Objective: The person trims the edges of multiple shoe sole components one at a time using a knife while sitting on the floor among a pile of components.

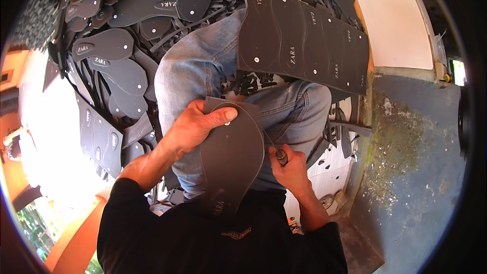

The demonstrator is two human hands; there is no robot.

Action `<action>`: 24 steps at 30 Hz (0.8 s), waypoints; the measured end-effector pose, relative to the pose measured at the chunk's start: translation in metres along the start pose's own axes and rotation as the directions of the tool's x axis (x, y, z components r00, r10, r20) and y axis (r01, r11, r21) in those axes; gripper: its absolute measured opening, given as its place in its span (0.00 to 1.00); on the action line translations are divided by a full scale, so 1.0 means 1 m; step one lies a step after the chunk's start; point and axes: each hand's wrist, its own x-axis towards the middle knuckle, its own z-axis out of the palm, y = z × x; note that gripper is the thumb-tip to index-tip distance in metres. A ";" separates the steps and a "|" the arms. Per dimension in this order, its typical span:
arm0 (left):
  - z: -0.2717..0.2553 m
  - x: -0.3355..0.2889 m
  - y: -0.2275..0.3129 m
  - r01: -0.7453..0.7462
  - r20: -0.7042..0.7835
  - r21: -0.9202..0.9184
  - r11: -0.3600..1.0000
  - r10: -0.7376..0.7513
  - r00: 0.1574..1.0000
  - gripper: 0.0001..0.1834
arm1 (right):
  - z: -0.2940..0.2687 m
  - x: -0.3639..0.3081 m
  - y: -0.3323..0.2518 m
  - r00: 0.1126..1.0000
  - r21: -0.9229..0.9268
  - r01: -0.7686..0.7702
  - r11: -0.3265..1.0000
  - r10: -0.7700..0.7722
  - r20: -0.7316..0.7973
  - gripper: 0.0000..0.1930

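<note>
My left hand (200, 124) grips the top end of a dark grey foam sole piece (232, 155), its thumb lying flat near a small white dot. A sole outline is drawn on that piece, and its lower end rests against my black shirt. In my right hand (290, 167) is a thin-bladed knife (281, 157), fist closed round its handle. The slim blade points up and left, meeting the sole piece's right edge. Across my knees lies a larger dark foam sheet (302, 38) marked with several sole outlines and white dots.
Cut soles (109, 45) are heaped at the left and far side, among thin foam offcuts (175, 33). A smaller marked sheet (99, 137) leans at the left. On the right are a pale tiled ledge (390, 25) and a stained blue-grey floor (406, 172). Black scraps dot white tiles (332, 172).
</note>
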 end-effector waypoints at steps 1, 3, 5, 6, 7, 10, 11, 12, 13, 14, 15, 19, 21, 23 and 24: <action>0.001 0.001 0.002 0.002 0.009 0.030 1.000 -0.002 1.000 0.17 | -0.001 0.004 -0.002 1.000 -0.006 0.009 1.000 -0.009 0.016 0.12; 0.003 0.002 0.003 0.011 0.026 0.088 0.996 -0.013 1.000 0.17 | -0.006 0.019 -0.010 0.998 -0.018 0.025 1.000 -0.024 0.054 0.11; 0.005 0.001 0.007 0.016 0.042 0.112 0.994 -0.020 0.999 0.17 | -0.006 0.042 -0.025 0.992 -0.027 0.110 0.994 -0.108 0.060 0.11; 0.007 0.002 0.009 0.011 0.057 0.123 0.992 -0.018 0.998 0.17 | -0.008 0.055 -0.033 0.987 -0.038 0.153 0.987 -0.151 0.058 0.11; 0.008 0.003 0.010 0.015 0.066 0.131 0.991 -0.024 0.997 0.17 | -0.007 0.068 -0.039 0.971 -0.026 0.233 0.972 -0.232 0.050 0.11; 0.009 0.003 0.010 0.011 0.074 0.131 0.991 -0.020 0.997 0.18 | -0.005 0.095 -0.051 0.963 0.116 0.259 0.959 -0.265 0.041 0.12; 0.008 0.002 0.008 0.000 0.068 0.112 0.994 -0.008 0.998 0.18 | -0.006 0.098 -0.052 0.989 0.227 0.116 0.967 -0.135 0.068 0.12; 0.008 0.002 0.006 -0.014 0.057 0.088 0.996 0.009 0.998 0.18 | -0.009 0.101 -0.053 0.993 0.328 -0.027 0.944 -0.012 0.116 0.13; 0.007 0.004 0.003 -0.034 0.054 0.123 0.992 0.027 0.998 0.19 | -0.014 0.101 -0.052 0.973 0.462 -0.117 0.879 0.009 0.229 0.13; 0.007 0.008 -0.001 -0.053 0.052 0.159 0.986 0.046 0.998 0.20 | -0.021 0.101 -0.050 0.939 0.572 -0.219 0.790 0.012 0.343 0.13; 0.005 0.015 -0.006 -0.072 0.061 0.197 0.978 0.061 0.996 0.21 | -0.026 0.100 -0.049 0.896 0.655 -0.327 0.682 0.004 0.443 0.13; -0.032 0.051 -0.025 -0.006 0.323 -0.369 0.929 0.134 0.937 0.21 | -0.017 0.105 -0.047 0.990 0.709 0.125 0.694 -0.046 -0.130 0.11; -0.023 0.061 -0.043 -0.293 0.064 -0.393 0.872 0.343 0.937 0.15 | -0.043 0.093 -0.049 0.984 0.918 0.056 0.392 0.136 -0.118 0.11; 0.029 0.043 -0.059 -0.470 0.019 -0.343 0.813 0.507 0.862 0.14 | -0.037 0.074 -0.052 0.958 0.918 0.031 0.395 0.250 -0.140 0.10; 0.048 0.042 -0.061 -0.488 0.006 -0.396 0.778 0.534 0.846 0.14 | -0.030 0.064 -0.054 0.953 0.874 0.071 0.481 0.226 -0.201 0.09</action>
